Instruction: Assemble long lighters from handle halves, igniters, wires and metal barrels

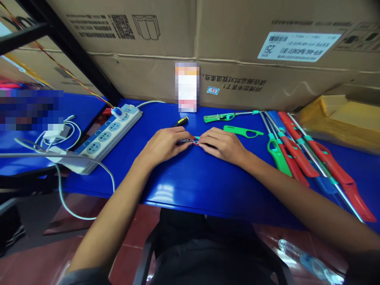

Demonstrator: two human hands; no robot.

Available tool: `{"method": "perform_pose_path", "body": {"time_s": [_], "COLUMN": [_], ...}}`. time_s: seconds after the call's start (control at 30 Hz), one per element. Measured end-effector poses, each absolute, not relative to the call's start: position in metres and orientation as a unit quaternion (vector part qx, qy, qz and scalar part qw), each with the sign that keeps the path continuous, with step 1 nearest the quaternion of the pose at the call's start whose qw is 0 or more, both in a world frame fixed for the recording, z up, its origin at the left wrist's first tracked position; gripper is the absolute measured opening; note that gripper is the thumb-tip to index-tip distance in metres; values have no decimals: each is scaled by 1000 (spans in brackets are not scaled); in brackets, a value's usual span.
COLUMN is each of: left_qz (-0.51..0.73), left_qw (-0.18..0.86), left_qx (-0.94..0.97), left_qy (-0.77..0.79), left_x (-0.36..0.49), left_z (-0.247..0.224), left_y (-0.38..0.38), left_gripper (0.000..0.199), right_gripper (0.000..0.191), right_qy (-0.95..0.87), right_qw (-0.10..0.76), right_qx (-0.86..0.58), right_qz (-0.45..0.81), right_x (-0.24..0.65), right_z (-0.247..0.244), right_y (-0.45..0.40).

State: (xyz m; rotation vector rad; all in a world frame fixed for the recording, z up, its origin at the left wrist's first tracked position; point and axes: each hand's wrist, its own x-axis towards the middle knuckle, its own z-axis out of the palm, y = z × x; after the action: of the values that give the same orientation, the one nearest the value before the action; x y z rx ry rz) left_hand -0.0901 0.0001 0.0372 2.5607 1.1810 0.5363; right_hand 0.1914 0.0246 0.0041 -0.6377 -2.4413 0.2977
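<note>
Small red-and-metal piece (195, 142), slender, its full outline masked by fingers: it lies between the left hand (164, 145) and right hand (223, 145), both pinching it at the fingertips, over the smooth, glossy blue counter (181, 178). Just beyond, a screwdriver handle (181, 122), black and yellow; a green plastic shell (236, 130) with a looped end; a green lighter half (214, 118) with a thin metal tube. Right, red lighters (299, 158), plastic-bodied. Behind, a cardboard box (148, 71) with a QR code (122, 27), inverted Chinese print and a white label (299, 46) reading "25".
</note>
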Motion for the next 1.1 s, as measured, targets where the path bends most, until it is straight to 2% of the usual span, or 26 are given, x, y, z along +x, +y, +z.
{"method": "perform_pose_path", "body": {"time_s": [0.17,0.47,0.6,0.77,0.93,1.1], "left_qz": [217,179,176,175,185,192], "left_qw": [141,109,110,111,99,94], "left_qx": [877,884,887,889,892,890], "left_qy": [406,418,413,409,401,402], "left_x": [-86,-82,-84,-85,-85,-85], "left_z": [37,35,36,35,33,31], "left_y": [0,-1,-1,-1,-1,-1], "left_gripper": [23,24,23,21,21,21], "right_gripper": [28,31,33,26,21,21], "right_qy": [-920,-930,-928,-915,-909,-913], "right_qw": [281,256,277,314,349,343], "right_qx": [-256,-263,-251,-249,-228,-219], "right_qz": [89,-2,14,43,-2,-34], "right_x": [188,181,182,181,180,181], "right_z": [6,2,2,-1,-6,-7], "right_y": [21,21,21,21,22,21]}}
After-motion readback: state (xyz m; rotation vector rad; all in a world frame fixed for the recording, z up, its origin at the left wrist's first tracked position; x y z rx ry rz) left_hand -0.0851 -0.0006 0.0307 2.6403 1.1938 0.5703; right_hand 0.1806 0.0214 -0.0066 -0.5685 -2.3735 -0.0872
